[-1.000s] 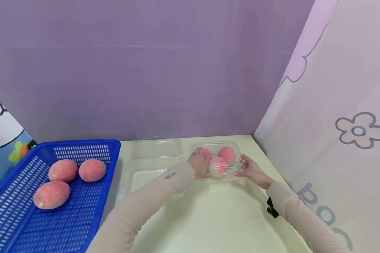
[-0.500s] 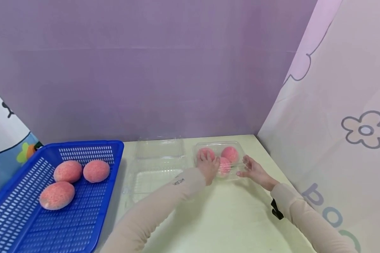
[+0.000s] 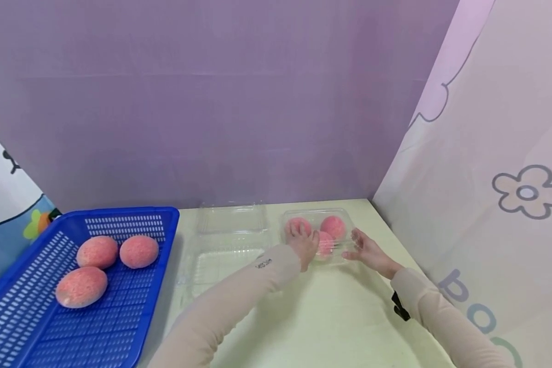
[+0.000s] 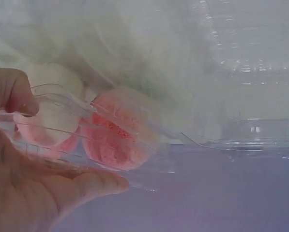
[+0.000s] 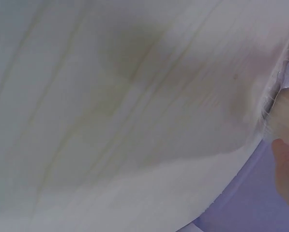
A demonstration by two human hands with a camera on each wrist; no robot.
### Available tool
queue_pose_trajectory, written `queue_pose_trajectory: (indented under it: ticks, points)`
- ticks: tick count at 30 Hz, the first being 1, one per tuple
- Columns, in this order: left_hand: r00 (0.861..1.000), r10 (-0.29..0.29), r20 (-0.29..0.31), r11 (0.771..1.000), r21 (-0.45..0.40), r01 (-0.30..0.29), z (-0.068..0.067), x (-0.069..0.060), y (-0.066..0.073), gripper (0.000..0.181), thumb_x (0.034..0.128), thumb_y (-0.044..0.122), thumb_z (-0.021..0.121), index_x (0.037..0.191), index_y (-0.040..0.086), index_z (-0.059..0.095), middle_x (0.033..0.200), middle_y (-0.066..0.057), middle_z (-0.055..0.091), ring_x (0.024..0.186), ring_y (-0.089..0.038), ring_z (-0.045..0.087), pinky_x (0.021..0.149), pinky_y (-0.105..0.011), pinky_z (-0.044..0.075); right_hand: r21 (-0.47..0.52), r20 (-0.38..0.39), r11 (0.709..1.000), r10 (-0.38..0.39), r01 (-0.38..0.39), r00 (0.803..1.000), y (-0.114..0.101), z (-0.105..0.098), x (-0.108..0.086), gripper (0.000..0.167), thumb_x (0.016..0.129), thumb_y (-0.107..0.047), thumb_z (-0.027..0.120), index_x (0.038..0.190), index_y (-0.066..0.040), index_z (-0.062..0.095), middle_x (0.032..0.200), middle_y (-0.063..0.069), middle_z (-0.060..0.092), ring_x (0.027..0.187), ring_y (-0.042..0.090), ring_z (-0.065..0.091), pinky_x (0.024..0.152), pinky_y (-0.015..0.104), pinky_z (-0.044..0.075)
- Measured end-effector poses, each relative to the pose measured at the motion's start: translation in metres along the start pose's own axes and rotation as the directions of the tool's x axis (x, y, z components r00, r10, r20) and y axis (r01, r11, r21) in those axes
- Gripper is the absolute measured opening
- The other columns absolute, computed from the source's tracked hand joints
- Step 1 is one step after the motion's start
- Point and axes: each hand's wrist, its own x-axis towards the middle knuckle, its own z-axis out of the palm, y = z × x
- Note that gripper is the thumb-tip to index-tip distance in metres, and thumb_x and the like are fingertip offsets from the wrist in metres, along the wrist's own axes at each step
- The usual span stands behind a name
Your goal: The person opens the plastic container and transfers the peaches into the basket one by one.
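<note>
A clear plastic clamshell box (image 3: pixel 345 217) with its lid down stands at the back right of the table. Three pink peaches (image 3: pixel 333 227) show through it. My left hand (image 3: pixel 304 246) lies over its front left part, fingers across the lid. In the left wrist view, the box edge sits between the thumb and fingers of my left hand (image 4: pixel 47 179), with a peach (image 4: pixel 117 130) just beyond. My right hand (image 3: pixel 370 252) holds the front right corner, thumb in front and fingers along the side. Only a bit of the right hand (image 5: pixel 287 176) shows in the right wrist view.
A second clear box (image 3: pixel 232 220) lies opened flat left of the hands. Farther left, a blue plastic basket (image 3: pixel 158 286) contains three larger-looking peaches (image 3: pixel 81 287). Purple fabric (image 3: pixel 239 112) hangs behind the pale table (image 3: pixel 322 317), and a printed curtain (image 3: pixel 469 153) borders the right.
My left hand has shifted right and slightly forward across the box lid. My right hand keeps its place at the right corner. The camera view has shifted slightly.
</note>
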Motion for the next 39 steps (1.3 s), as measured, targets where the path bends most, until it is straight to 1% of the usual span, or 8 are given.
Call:
queue_pose_trajectory:
  ticks: [2, 6, 10, 13, 22, 29, 33, 39]
  points:
    - [1.000, 0.000, 0.014, 1.000, 0.001, 0.000, 0.0012, 0.0006, 0.0002, 0.088, 0.0798, 0.036, 0.066, 0.148, 0.020, 0.012, 0.149, -0.021, 0.020, 0.133, -0.042, 0.026, 0.109, -0.051, 0.023, 0.003, -0.002, 1.000, -0.006, 0.006, 1.000, 0.0006, 0.0013, -0.0002, 0.091, 0.086, -0.016, 0.061, 0.144, 0.004, -0.006, 0.150, 0.027, 0.004, 0.137, 0.044, 0.007, 0.111, 0.053, 0.013]
    - [1.000, -0.003, 0.029, 1.000, -0.031, 0.004, 0.0022, 0.0022, 0.0000, 0.093, 0.0777, 0.035, 0.069, 0.148, 0.020, 0.010, 0.149, -0.023, 0.018, 0.134, -0.043, 0.024, 0.110, -0.053, 0.020, 0.016, -0.014, 1.000, -0.013, 0.013, 1.000, 0.0014, 0.0024, 0.0001, 0.089, 0.087, -0.014, 0.061, 0.144, 0.004, -0.005, 0.150, 0.028, 0.004, 0.137, 0.045, 0.006, 0.111, 0.053, 0.012]
    - [1.000, -0.004, 0.031, 1.000, -0.018, 0.005, 0.0032, 0.0033, 0.0001, 0.093, 0.0775, 0.037, 0.069, 0.148, 0.020, 0.011, 0.149, -0.023, 0.019, 0.133, -0.044, 0.024, 0.110, -0.052, 0.021, 0.036, -0.011, 0.999, -0.021, 0.021, 1.000, 0.0022, 0.0026, 0.0011, 0.092, 0.086, -0.014, 0.062, 0.143, 0.005, -0.007, 0.150, 0.028, 0.003, 0.137, 0.044, 0.004, 0.111, 0.052, 0.011]
    - [1.000, 0.000, 0.031, 1.000, 0.016, -0.001, 0.0035, 0.0023, -0.0007, 0.092, 0.0782, 0.040, 0.067, 0.148, 0.020, 0.011, 0.149, -0.023, 0.020, 0.133, -0.043, 0.025, 0.110, -0.051, 0.022, 0.042, -0.009, 0.999, -0.026, 0.026, 1.000, 0.0026, 0.0038, 0.0024, 0.093, 0.085, -0.014, 0.063, 0.143, 0.005, -0.007, 0.149, 0.028, 0.003, 0.137, 0.043, 0.004, 0.112, 0.051, 0.011]
    - [0.999, 0.021, 0.050, 1.000, 0.017, -0.022, 0.0012, 0.0014, -0.0016, 0.093, 0.0782, 0.040, 0.067, 0.148, 0.018, 0.009, 0.148, -0.024, 0.018, 0.134, -0.044, 0.024, 0.109, -0.052, 0.022, 0.019, -0.019, 1.000, -0.006, 0.006, 1.000, 0.0030, 0.0040, 0.0026, 0.092, 0.085, -0.015, 0.063, 0.144, 0.004, -0.005, 0.149, 0.028, 0.007, 0.137, 0.045, 0.007, 0.111, 0.053, 0.013]
    - [0.998, 0.005, 0.059, 1.000, -0.029, -0.003, 0.0002, 0.0033, -0.0020, 0.091, 0.0800, 0.036, 0.067, 0.148, 0.019, 0.008, 0.149, -0.024, 0.016, 0.134, -0.045, 0.022, 0.110, -0.052, 0.021, 0.027, -0.002, 1.000, 0.002, -0.002, 1.000, 0.0024, 0.0014, 0.0031, 0.091, 0.086, -0.015, 0.061, 0.144, 0.003, -0.007, 0.150, 0.027, 0.003, 0.137, 0.044, 0.004, 0.111, 0.053, 0.011]
    - [0.998, 0.013, 0.065, 0.999, -0.043, -0.010, -0.0006, 0.0024, -0.0021, 0.091, 0.0800, 0.033, 0.067, 0.148, 0.019, 0.008, 0.149, -0.025, 0.015, 0.134, -0.045, 0.021, 0.110, -0.051, 0.019, 0.024, 0.005, 1.000, 0.018, -0.018, 1.000, 0.0014, 0.0021, 0.0019, 0.089, 0.087, -0.014, 0.060, 0.144, 0.003, -0.007, 0.150, 0.026, 0.001, 0.137, 0.043, 0.004, 0.111, 0.053, 0.011]
    - [0.998, 0.018, 0.056, 0.999, -0.041, -0.016, -0.0004, 0.0030, -0.0036, 0.091, 0.0800, 0.031, 0.067, 0.148, 0.018, 0.009, 0.149, -0.025, 0.016, 0.134, -0.045, 0.022, 0.109, -0.052, 0.020, 0.024, 0.007, 1.000, 0.004, -0.004, 1.000, -0.0008, 0.0018, 0.0023, 0.089, 0.087, -0.012, 0.059, 0.144, 0.003, -0.008, 0.150, 0.027, 0.001, 0.137, 0.043, 0.004, 0.111, 0.052, 0.011]
